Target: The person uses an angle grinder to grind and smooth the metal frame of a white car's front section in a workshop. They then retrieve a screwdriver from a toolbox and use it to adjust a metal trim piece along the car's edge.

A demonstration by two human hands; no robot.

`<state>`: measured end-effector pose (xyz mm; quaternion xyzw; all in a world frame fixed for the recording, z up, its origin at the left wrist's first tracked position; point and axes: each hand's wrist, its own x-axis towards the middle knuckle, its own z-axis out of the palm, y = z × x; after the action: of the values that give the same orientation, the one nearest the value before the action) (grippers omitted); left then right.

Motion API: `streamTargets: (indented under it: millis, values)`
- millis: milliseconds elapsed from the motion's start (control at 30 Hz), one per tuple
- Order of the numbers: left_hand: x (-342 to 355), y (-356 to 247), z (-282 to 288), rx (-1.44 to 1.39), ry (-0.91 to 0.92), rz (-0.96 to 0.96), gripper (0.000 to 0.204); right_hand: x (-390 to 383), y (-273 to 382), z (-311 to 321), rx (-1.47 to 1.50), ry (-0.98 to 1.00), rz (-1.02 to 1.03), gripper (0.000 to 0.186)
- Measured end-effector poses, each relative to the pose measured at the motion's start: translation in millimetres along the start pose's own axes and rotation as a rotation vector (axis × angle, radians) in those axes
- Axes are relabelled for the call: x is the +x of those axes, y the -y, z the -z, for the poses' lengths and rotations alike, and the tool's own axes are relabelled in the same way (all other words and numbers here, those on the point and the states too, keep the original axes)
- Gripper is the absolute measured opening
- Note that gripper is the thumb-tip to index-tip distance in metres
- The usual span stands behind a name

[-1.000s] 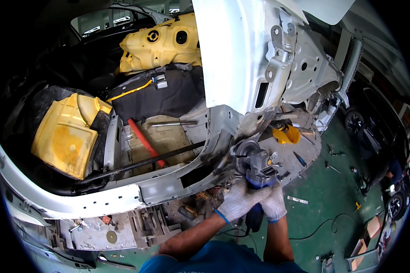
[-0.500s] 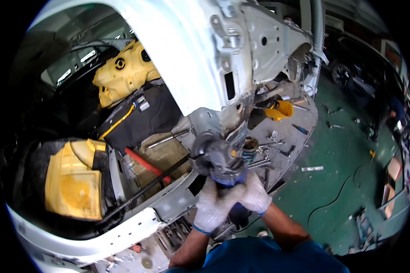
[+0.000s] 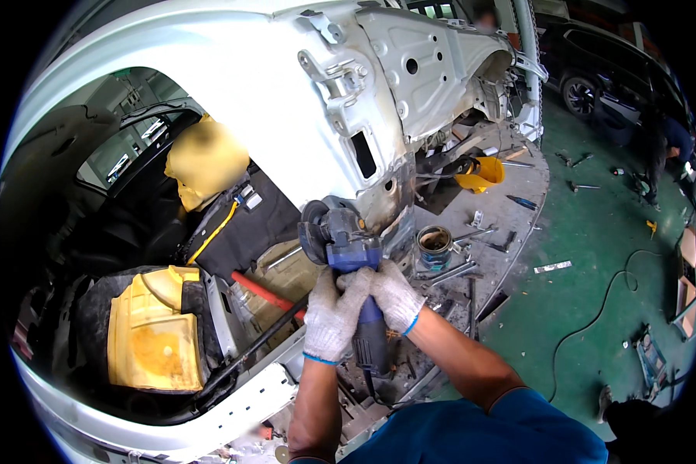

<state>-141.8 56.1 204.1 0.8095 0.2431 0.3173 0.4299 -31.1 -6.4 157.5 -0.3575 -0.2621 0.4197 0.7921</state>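
Observation:
Both my hands, in white knit gloves with blue cuffs, grip a blue and dark grey angle grinder (image 3: 353, 250). My left hand (image 3: 326, 319) wraps its body from the left, and my right hand (image 3: 395, 297) closes round the other side. The dark disc (image 3: 314, 232) at its head faces left. Just beyond the tool stands the lower pillar of a stripped white car body (image 3: 247, 93). Bare, scorched-looking metal (image 3: 394, 197) shows there. Whether the disc touches the body I cannot tell. The grinder's rear end and cord hang down toward me.
Left, the door opening holds yellow foam pieces (image 3: 158, 340), a red bar (image 3: 264, 292) and a black rod. Right of the grinder, an open can (image 3: 434, 246), loose tools and a yellow container (image 3: 483, 175) sit on a grey platform. A cable (image 3: 588, 329) crosses the green floor. Another person (image 3: 669, 147) crouches far right.
The grinder has swung up and slightly left, bringing its long body into view. Both hands stay closed on it and have shifted upward. My view has turned a little.

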Motion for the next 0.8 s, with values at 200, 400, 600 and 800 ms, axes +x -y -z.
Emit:
streamTargets:
  millis: [200, 400, 600, 800]
  values:
    - [6.0, -13.6, -0.2, 0.099, -0.05, 0.021, 0.05, 11.2, -3.6, -4.5, 0.154, -0.025, 0.02, 0.027]
    - [-4.6, -15.4, 6.2, 0.148, -0.082, 0.018, 0.052, 6.6, -4.2, -13.4, 0.123, 0.002, -0.032, 0.025]
    - [4.4, -11.9, 5.4, 0.141, -0.028, 0.03, 0.05, 11.8, -6.5, -11.5, 0.161, -0.041, -0.088, 0.024]
    - [-4.3, -16.9, 7.6, 0.161, -0.075, 0.009, 0.049, 7.7, -8.6, -15.1, 0.153, -0.02, -0.067, 0.025]
